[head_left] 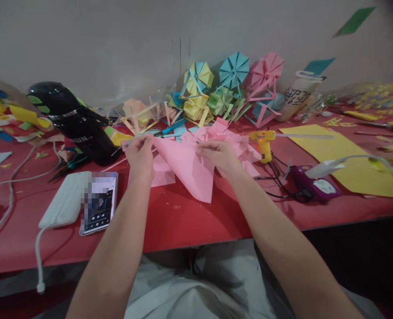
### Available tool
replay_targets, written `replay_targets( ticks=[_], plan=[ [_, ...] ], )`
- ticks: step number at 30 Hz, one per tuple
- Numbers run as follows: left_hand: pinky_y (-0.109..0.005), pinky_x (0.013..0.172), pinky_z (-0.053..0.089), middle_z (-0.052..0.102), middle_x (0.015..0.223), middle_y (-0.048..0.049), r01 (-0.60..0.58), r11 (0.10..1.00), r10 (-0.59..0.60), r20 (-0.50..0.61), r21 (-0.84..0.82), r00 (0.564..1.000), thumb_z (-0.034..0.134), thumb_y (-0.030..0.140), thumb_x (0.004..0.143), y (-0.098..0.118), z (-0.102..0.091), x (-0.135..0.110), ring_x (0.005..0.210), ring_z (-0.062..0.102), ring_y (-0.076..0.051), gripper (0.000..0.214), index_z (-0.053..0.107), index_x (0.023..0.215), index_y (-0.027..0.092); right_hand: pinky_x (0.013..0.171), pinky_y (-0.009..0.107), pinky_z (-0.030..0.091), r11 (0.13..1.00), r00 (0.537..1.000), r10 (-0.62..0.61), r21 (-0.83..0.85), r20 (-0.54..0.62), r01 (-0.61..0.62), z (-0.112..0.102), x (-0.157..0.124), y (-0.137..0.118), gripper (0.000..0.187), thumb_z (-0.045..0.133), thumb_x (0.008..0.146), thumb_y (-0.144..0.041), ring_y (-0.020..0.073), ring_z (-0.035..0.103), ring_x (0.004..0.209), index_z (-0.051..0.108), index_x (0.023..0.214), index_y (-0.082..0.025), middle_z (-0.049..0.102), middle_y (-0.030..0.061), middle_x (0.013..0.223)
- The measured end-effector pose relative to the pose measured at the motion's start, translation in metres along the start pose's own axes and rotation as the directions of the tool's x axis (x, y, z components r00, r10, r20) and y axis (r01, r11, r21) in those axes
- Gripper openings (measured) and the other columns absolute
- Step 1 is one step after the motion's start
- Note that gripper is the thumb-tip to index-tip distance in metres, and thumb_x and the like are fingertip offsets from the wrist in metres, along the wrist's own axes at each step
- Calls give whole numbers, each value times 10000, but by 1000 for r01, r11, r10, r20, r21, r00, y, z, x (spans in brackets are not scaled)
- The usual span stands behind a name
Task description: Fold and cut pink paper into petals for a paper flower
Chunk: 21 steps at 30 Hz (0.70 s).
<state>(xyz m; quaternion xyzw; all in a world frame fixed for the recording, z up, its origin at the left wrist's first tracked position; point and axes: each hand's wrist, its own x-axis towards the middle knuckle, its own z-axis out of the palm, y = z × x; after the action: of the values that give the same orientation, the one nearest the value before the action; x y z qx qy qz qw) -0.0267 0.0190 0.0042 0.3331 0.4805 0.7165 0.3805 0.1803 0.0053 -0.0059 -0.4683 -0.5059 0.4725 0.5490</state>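
Note:
Between my two hands hangs a sheet of pink paper (190,170), curved into a loose fold with one corner pointing down over the table's front part. My left hand (139,155) pinches its upper left corner. At its upper right edge, my right hand (219,155) has thumb and fingers closed on the paper. Another pink paper piece (163,173) lies flat on the red table beneath, partly covered by the held sheet. Just behind my hands is a heap of folded pink paper pieces (229,135).
Folded paper wheels (233,68) in several colours lean against the wall. A yellow glue gun (265,144), purple power socket (314,184) and yellow paper (336,159) lie right. A black bottle (76,126), phone (100,204) and white power bank (65,199) stand or lie left.

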Motion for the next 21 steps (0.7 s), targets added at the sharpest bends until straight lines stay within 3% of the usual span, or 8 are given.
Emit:
replay_targets(
  ticks=[6, 9, 11, 13, 16, 21],
  plan=[
    [-268, 665, 575, 613, 696, 23, -2, 1000, 2, -5, -7, 1000, 808, 435, 696, 0, -3, 3, 685, 658, -136, 332, 575, 754, 206, 873, 388, 555, 1000, 1000, -3, 7, 3, 3, -1, 0, 0, 180, 826, 565, -298, 208, 706, 848, 781, 721, -222, 779, 35, 831],
    [-284, 689, 578, 648, 776, -5, 75, 997, -73, 73, -26, 995, 828, 480, 691, 4, 0, -4, 766, 684, -163, 390, 567, 791, 208, 893, 409, 556, 1000, 1000, -21, 12, -14, 21, -2, 1, 1, 164, 824, 597, -290, 212, 713, 857, 784, 742, -225, 779, 38, 841],
    [-316, 718, 588, 686, 865, -46, 151, 988, -145, 206, -12, 968, 821, 537, 704, 6, 4, -13, 855, 706, -204, 432, 577, 835, 206, 913, 414, 555, 999, 998, -33, 18, -45, 34, -2, 2, 2, 137, 816, 616, -278, 213, 717, 873, 784, 740, -230, 782, 36, 849],
    [-350, 735, 599, 708, 925, -72, 238, 970, -240, 333, 46, 912, 852, 505, 680, 8, 10, -23, 883, 714, -224, 443, 607, 882, 198, 926, 411, 555, 999, 995, -45, 17, -84, 47, -2, 4, 3, 119, 805, 630, -272, 214, 719, 896, 784, 741, -233, 786, 31, 864],
    [-358, 721, 608, 738, 929, -78, 294, 948, -318, 371, 121, 872, 913, 339, 584, 7, 15, -33, 843, 710, -218, 455, 662, 928, 177, 928, 408, 552, 997, 989, -67, 16, -129, 69, -2, 6, 5, 136, 797, 635, -283, 217, 718, 922, 788, 760, -230, 790, 29, 889],
    [-324, 727, 582, 734, 803, -50, 206, 972, -233, 325, 115, 917, 908, 296, 551, 0, 14, -33, 764, 690, -177, 405, 701, 866, 148, 933, 406, 547, 993, 985, -77, 75, -153, 90, -1, 8, 6, 156, 802, 613, -296, 225, 717, 943, 780, 753, -230, 789, 33, 914]
  ],
)
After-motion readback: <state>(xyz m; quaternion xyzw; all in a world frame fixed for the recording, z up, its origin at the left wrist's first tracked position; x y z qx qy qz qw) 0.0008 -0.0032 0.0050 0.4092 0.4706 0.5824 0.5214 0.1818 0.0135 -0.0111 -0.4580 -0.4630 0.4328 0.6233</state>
